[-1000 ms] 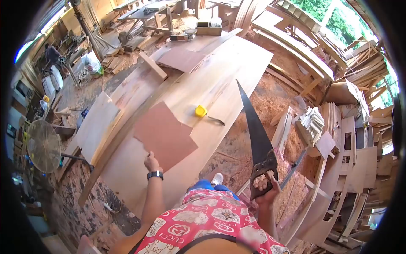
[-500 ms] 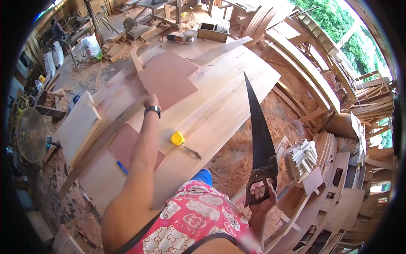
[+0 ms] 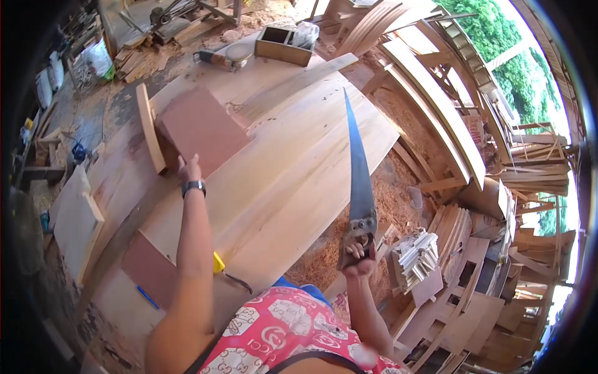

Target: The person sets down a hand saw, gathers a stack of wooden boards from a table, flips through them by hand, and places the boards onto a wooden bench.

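Observation:
My right hand [image 3: 358,260] is closed around the handle of a handsaw [image 3: 361,168]. Its long dark blade points up and away, raised above the floor beside the workbench. My left hand [image 3: 190,168], with a watch on the wrist, reaches forward to the near edge of a reddish-brown board [image 3: 205,131]. Thumb and fingers look apart there, touching or just beside the edge. Left of that board lies a narrow wooden strip [image 3: 149,128]. A second brown piece [image 3: 148,265], a blue pen [image 3: 147,297] and a yellow tape measure [image 3: 218,262], partly behind my forearm, are nearer my body.
Under these things is a large pale wooden sheet [image 3: 293,168]. A divided wooden box [image 3: 283,51] and a power tool [image 3: 215,60] stand at its far end. Stacked white sticks [image 3: 416,258] and curved timbers [image 3: 436,112] are on the right. Sawdust covers the floor.
The view has shifted, and my left arm reaches farther out. More of the wooden strip shows beside the brown board. The saw stays in my right hand, its blade now seen more edge-on.

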Action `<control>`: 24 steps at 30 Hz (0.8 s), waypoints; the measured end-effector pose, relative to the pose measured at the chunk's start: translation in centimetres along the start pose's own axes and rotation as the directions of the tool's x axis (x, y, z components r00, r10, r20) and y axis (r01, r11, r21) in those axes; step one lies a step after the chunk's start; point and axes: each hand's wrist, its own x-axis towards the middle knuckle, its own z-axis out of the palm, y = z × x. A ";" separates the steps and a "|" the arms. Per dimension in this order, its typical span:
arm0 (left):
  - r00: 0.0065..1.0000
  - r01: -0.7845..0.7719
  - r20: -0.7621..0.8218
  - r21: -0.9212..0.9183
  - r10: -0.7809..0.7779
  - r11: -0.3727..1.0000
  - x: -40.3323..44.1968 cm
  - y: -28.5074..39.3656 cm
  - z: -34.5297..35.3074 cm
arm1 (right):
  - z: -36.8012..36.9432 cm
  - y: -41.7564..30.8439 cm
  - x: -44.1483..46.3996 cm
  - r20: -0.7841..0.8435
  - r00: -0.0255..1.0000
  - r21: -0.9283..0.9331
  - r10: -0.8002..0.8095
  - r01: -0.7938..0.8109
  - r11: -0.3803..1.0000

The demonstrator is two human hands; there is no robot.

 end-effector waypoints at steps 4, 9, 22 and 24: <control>0.948 0.316 0.001 -0.078 -0.317 0.946 1.2 0.4 -0.4 | -1.1 0.9 7.0 -0.037 0.997 0.179 0.067 -0.059 0.982; 0.765 0.638 0.246 -0.169 -0.595 0.751 -2.0 4.2 0.9 | 0.8 2.9 12.5 -0.212 0.975 -0.069 0.064 -0.080 0.994; 0.990 0.131 0.066 -0.057 -0.127 0.990 -9.2 2.0 1.0 | 4.5 4.9 18.0 -0.355 0.598 -0.755 0.719 -0.637 0.157; 0.991 0.133 0.007 -0.048 -0.133 0.990 -14.0 2.8 1.3 | 8.0 5.6 21.5 -0.294 0.669 -0.829 0.682 -0.535 0.167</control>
